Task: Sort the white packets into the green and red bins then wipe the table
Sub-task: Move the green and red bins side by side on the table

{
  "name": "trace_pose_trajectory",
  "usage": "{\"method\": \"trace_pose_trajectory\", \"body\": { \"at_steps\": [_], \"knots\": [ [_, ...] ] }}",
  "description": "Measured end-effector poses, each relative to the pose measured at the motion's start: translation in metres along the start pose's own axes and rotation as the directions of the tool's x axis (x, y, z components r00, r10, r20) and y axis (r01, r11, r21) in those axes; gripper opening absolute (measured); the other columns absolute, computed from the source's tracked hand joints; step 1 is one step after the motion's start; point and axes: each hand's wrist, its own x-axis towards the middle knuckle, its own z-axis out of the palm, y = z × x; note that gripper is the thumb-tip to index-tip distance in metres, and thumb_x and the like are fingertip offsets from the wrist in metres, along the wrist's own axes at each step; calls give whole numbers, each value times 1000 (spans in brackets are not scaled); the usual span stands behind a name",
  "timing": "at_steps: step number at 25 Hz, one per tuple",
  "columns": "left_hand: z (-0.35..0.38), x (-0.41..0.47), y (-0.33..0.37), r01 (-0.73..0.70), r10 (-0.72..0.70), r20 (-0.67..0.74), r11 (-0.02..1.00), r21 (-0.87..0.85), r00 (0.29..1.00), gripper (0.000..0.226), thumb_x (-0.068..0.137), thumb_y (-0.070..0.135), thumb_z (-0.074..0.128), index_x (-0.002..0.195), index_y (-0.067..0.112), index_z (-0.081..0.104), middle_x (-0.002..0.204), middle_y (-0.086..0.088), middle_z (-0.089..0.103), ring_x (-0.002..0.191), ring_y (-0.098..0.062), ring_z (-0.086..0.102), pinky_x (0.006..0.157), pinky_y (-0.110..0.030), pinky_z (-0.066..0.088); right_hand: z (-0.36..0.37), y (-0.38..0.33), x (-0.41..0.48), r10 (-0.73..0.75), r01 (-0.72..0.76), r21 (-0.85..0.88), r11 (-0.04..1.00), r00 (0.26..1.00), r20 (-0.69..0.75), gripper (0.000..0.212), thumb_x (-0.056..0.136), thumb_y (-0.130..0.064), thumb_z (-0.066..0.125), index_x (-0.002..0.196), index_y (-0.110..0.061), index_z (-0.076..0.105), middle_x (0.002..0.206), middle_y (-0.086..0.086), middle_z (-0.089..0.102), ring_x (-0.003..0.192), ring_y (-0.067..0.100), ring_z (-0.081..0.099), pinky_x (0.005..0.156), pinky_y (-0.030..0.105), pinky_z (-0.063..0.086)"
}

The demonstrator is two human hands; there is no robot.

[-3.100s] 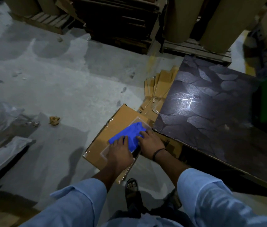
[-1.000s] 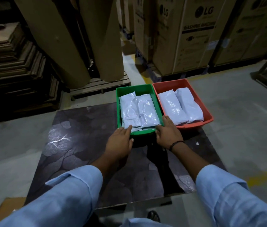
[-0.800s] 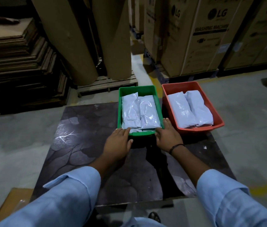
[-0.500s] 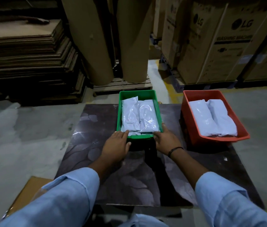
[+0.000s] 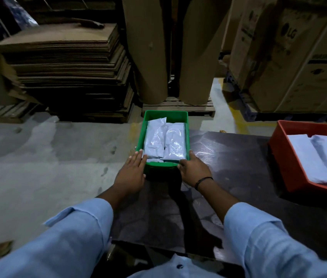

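The green bin (image 5: pixel 165 114) holds white packets (image 5: pixel 164 141) lying side by side. My left hand (image 5: pixel 133 171) grips its near left corner and my right hand (image 5: pixel 193 169) its near right corner. The bin is at the left edge of the dark patterned table (image 5: pixel 238 157), with floor to its left; I cannot tell whether it rests on the table or is lifted. The red bin (image 5: pixel 278 153) stands apart at the table's right side with more white packets (image 5: pixel 319 157) inside. No cloth is in view.
Grey concrete floor (image 5: pixel 38 167) lies left of the table. Behind it are a stack of flattened cardboard (image 5: pixel 68 73), two upright cardboard rolls (image 5: pixel 148 57) on a pallet, and large cartons (image 5: pixel 288 57) at the back right.
Three seconds ago both hands pressed a blue cloth on a box on the floor. Since one second ago they have carried the green bin left, away from the red bin.
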Motion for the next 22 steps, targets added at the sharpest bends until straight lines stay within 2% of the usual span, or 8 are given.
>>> {"method": "trace_pose_trajectory", "body": {
  "at_steps": [6, 13, 22],
  "knots": [
    [-11, 14, -44, -23, 26, 85, 999, -39, 996, 84, 93, 18, 50, 161, 6, 2, 168, -17, -7, 157, -30, -3, 126, -39, 2, 6, -32, 21, 29, -29, -36, 999, 1000, -5, 33, 99, -39, 46, 104, -17, 70, 137, 20, 44, 92, 39, 63, 75, 40, 51],
    [-23, 30, -64, -35, 37, 183, 999, -17, 982, 88, 94, 21, 52, 161, 8, -4, 168, -14, -12, 157, -26, -7, 126, -38, 4, 8, -49, 34, 106, -106, -34, 994, 994, 13, 37, 99, -42, 45, 110, -16, 69, 142, 18, 42, 97, 39, 64, 84, 42, 52],
    [-21, 33, -74, -15, 18, 194, 1000, -16, 981, 89, 95, 22, 53, 161, 8, -4, 168, -14, -13, 157, -26, -7, 126, -40, 5, 9, -55, 49, 120, -117, -62, 991, 991, 53, 36, 100, -39, 44, 112, -15, 67, 150, 19, 37, 103, 40, 62, 87, 44, 51]
  ]
}}
